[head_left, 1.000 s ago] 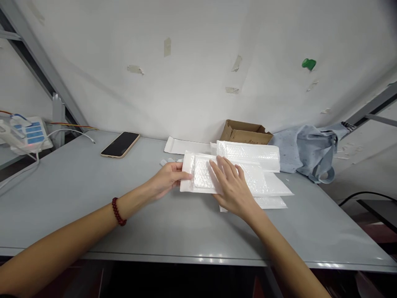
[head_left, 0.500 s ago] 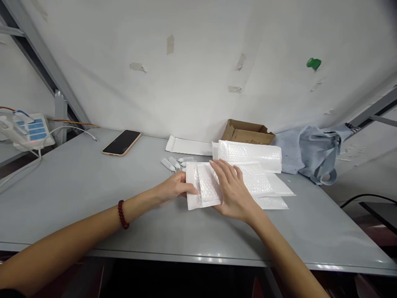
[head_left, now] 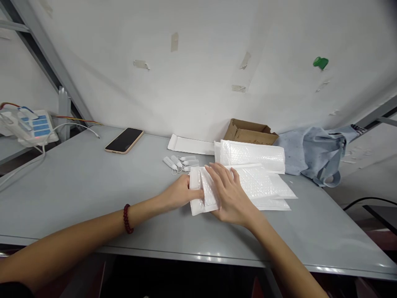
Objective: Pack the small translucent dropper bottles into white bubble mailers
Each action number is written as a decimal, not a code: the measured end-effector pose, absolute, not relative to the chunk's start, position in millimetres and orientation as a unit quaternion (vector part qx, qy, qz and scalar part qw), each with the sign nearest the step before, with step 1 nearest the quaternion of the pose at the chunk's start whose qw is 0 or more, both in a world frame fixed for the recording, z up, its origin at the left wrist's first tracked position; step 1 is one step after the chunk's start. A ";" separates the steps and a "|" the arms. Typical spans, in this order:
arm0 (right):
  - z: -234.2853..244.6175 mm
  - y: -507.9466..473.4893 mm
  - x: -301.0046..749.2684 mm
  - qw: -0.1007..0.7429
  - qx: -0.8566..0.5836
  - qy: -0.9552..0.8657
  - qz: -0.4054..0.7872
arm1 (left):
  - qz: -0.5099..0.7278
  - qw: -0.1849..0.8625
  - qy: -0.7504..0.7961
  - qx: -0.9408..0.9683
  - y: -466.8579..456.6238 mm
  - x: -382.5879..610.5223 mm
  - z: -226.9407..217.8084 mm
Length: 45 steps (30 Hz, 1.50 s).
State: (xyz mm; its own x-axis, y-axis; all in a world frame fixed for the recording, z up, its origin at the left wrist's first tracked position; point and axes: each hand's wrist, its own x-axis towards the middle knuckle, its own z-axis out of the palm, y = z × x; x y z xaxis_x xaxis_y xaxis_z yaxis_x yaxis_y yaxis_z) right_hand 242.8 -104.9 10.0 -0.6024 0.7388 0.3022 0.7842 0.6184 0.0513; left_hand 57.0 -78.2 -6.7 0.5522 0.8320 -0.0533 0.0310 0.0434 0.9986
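A white bubble mailer (head_left: 211, 201) is held between both hands above the grey table, its flap end towards the left. My left hand (head_left: 176, 193) grips that end, the thumb at the mouth and the other fingers hidden behind. Across the mailer's top lies my right hand (head_left: 231, 198), fingers over the front and thumb beneath, gripping it. More bubble mailers (head_left: 252, 157) lie stacked behind and to the right. Several small white plastic pieces with thin loops (head_left: 170, 162) rest just beyond my left hand.
At the back left lies a phone (head_left: 124, 141). A power strip (head_left: 41, 126) with cables sits at the far left. A flat white packet (head_left: 194, 145), an open cardboard box (head_left: 251, 134) and light blue cloth (head_left: 294, 153) line the wall side. The table's front edge (head_left: 186, 257) runs below my hands.
My left thumb has pushed further in at the mailer's mouth, and a gap beside the flap looks wider. The view has shifted slightly. My right hand keeps its hold.
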 end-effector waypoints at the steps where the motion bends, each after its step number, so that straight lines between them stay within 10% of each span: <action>1: 9.8 -105.4 242.1 0.126 -0.425 -0.892 -0.088 | 0.319 0.623 0.351 0.622 -79.4 57.7 -6.4; 21: 14.5 -97.2 253.7 0.146 -0.457 -0.868 -0.129 | 0.270 0.526 0.410 0.695 -68.3 48.8 -0.7; 31: 18.5 -85.8 273.0 0.180 -0.473 -0.859 -0.070 | 0.151 -0.015 0.453 0.879 -11.9 -20.5 4.1; 45: 14.6 -83.9 272.3 0.181 -0.474 -0.859 -0.063 | -0.025 0.170 0.454 0.874 -16.8 -28.1 19.4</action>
